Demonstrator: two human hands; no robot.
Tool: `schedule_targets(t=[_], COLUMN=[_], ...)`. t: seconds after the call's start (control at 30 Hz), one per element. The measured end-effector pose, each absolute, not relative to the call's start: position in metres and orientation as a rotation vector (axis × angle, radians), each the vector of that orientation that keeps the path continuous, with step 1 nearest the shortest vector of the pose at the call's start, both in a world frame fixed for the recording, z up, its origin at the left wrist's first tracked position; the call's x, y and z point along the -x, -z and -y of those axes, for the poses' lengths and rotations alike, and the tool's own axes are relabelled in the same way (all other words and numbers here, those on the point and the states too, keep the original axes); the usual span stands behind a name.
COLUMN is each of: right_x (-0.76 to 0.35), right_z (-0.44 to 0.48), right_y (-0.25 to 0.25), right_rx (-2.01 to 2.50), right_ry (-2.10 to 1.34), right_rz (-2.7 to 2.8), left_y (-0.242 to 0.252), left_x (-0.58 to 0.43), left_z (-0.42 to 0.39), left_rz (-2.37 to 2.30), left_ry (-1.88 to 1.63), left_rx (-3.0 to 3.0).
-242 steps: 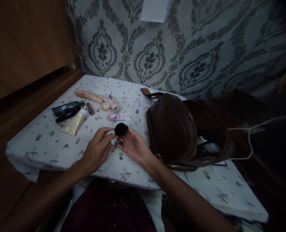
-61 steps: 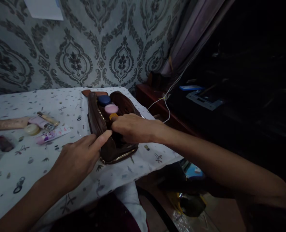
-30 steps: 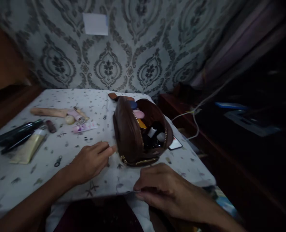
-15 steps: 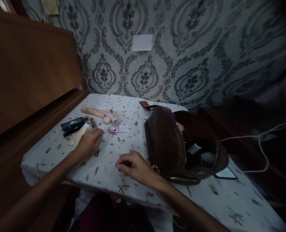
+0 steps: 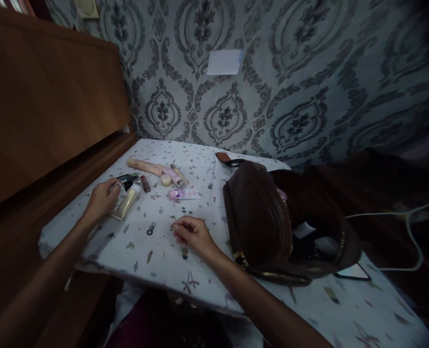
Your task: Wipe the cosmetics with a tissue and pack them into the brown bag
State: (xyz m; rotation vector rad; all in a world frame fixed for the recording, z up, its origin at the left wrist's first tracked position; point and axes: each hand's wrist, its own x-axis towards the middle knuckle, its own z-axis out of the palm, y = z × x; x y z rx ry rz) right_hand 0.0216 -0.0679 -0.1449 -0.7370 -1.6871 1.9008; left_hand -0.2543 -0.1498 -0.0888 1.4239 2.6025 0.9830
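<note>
My left hand (image 5: 103, 199) is at the left of the table, fingers curled beside a dark bottle (image 5: 127, 180), which it partly covers. Something small and whitish shows at its fingertips; I cannot make out what. Right of that hand lies a gold tube (image 5: 126, 203) with a white cap, and beyond it a lipstick-like stick (image 5: 145, 183). My right hand (image 5: 194, 234) hovers over the table's middle, fingers curled together, nothing visible in them. Farther back are a peach tube (image 5: 145, 166), a small round jar (image 5: 166, 180), a lilac tube (image 5: 173, 176) and a pink-and-white tube (image 5: 183, 194).
An open brown bag (image 5: 256, 212) stands at the right on the patterned tablecloth (image 5: 163, 270). A phone-like slab (image 5: 354, 272) sticks out behind it. White cables (image 5: 412, 241) run at far right. Wooden furniture (image 5: 54, 101) borders the left, patterned wall (image 5: 225, 116) the back.
My left hand has moved left, from beside the lipstick-like stick to the dark bottle, uncovering the gold tube. My right hand has shifted slightly up, away from the bag. The view has turned slightly.
</note>
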Motion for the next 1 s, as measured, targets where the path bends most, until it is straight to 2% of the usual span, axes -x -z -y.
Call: schedule_targets(t=[0.4,0.77,0.87,1.0], right_x=[-0.022,-0.022,-0.016,0.003], right_z=[0.074,0.077,0.069,0.052], right_y=[0.146,0.145,0.138,0.110], right_rx=[0.717,0.720,0.835,0.891], right_ry=[-1.797,-1.726,-1.440,-0.746], right_rz=[1.828,1.902,2.070,2.514], left_y=[0.093,0.094,0.098,0.105], left_x=[0.224,0.224,0.227,0.241], left_z=[0.155,0.154,0.153,0.152], left_rz=[-2.701,-2.674,-2.685,-2.714], left_ry=[-0.199,-0.143,-0.169,-0.217], left_rx=[-1.495,-1.550,-1.610,-1.594])
